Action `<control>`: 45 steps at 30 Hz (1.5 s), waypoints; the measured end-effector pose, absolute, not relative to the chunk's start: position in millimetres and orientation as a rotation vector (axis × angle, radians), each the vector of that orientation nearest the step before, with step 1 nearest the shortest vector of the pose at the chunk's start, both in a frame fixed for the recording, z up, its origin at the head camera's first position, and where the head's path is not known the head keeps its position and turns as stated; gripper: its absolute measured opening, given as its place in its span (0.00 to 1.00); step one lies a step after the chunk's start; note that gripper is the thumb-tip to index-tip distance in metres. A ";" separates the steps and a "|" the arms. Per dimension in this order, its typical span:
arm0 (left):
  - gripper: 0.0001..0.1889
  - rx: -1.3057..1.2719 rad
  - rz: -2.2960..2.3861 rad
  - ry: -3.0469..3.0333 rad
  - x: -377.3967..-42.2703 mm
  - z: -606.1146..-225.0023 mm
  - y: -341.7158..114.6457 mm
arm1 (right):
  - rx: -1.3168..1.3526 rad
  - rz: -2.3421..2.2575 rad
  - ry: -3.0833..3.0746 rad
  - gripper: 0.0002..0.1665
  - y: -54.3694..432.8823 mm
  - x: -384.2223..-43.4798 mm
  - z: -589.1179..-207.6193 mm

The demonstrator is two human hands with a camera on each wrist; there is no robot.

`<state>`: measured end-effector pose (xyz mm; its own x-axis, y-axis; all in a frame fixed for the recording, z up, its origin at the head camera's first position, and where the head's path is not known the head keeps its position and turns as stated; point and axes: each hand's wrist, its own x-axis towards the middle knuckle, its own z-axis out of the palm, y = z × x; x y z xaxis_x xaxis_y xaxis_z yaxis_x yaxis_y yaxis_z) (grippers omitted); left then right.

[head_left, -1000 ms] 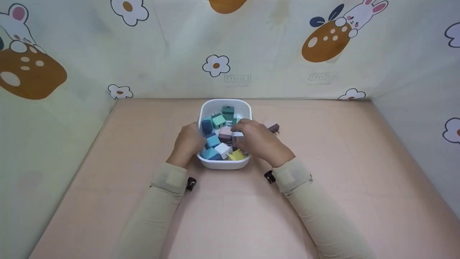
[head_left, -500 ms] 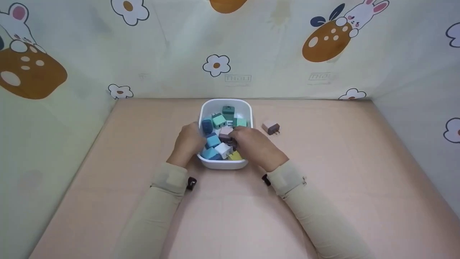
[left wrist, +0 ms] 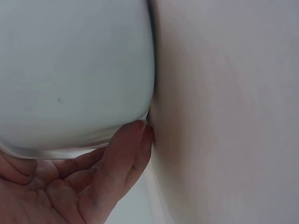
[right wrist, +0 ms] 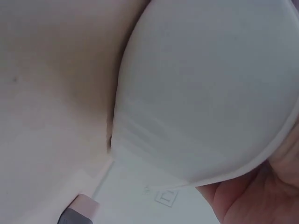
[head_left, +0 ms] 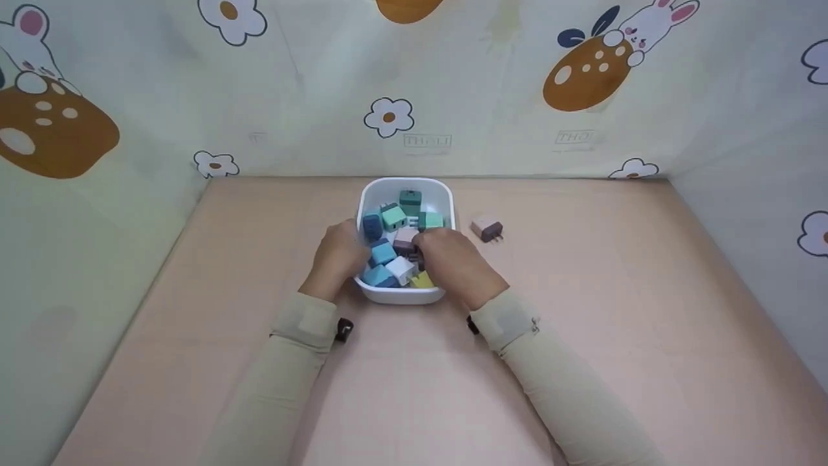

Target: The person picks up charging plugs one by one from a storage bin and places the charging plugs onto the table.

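Observation:
A white bin [head_left: 400, 297] holds several two-tone charger plugs, among them a light blue one [head_left: 383, 252], a white one [head_left: 401, 269], a mint green one [head_left: 393, 217] and a pink-and-mauve one [head_left: 406, 238]. My left hand [head_left: 337, 254] grips the bin's left side, its fingers curled against the outer wall in the left wrist view. My right hand [head_left: 455, 262] reaches over the right rim, fingers pointing down into the bin beside the pink-and-mauve plug. Its fingertips are hidden, so I cannot tell what they hold. A yellow plug [head_left: 422, 279] shows partly below that hand.
Another pink-and-mauve charger plug [head_left: 487, 228] lies on the table right of the bin, prongs outward. The pale pink tabletop [head_left: 401, 388] meets a patterned backdrop [head_left: 323, 84] just behind the bin, with side panels left and right.
My right hand has moved slightly left and nearer to me, lower into the bin, covering a pale plug seen earlier. The loose plug and mint plug behind it are now uncovered. My left hand stays put.

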<state>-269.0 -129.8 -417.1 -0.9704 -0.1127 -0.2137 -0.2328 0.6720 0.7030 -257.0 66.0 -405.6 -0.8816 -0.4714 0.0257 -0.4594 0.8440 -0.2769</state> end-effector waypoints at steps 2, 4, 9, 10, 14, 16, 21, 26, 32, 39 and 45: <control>0.29 -0.286 1.184 2.732 -269.0 -417.5 -130.0 | -0.740 -0.382 2.977 0.16 63.7 -257.2 -405.7; 0.29 -0.290 1.190 2.728 -268.7 -417.8 -130.4 | -0.741 -0.312 2.991 0.16 61.3 -257.1 -405.5; 0.29 -0.296 1.192 2.725 -267.9 -418.1 -130.9 | -0.748 -0.106 3.035 0.14 54.6 -257.9 -406.6; 0.29 -0.295 1.194 2.725 -267.8 -418.1 -130.7 | -0.743 -0.076 3.044 0.14 53.2 -258.1 -407.0; 0.28 -0.280 1.196 2.739 -267.9 -418.0 -130.4 | -0.718 0.022 3.091 0.12 48.7 -258.7 -409.5; 0.28 -0.262 1.194 2.753 -268.0 -418.0 -130.3 | -0.726 0.081 3.118 0.11 47.2 -259.5 -411.3; 0.28 -0.255 1.186 2.769 -268.3 -418.0 -129.4 | -0.737 0.132 3.153 0.10 46.6 -261.4 -415.2; 0.29 -0.273 1.187 2.751 -268.8 -417.5 -128.8 | -0.737 0.047 3.154 0.10 47.4 -262.0 -415.9; 0.29 -0.290 1.178 2.734 -268.7 -417.3 -128.7 | -0.784 -0.022 3.157 0.10 48.8 -262.6 -417.3; 0.28 -0.298 1.190 2.723 -269.9 -417.0 -128.3 | -0.838 0.015 3.168 0.11 50.4 -263.1 -416.2; 0.28 -0.293 1.201 2.737 -268.8 -418.6 -129.8 | -0.953 0.098 3.230 0.11 50.8 -262.0 -414.4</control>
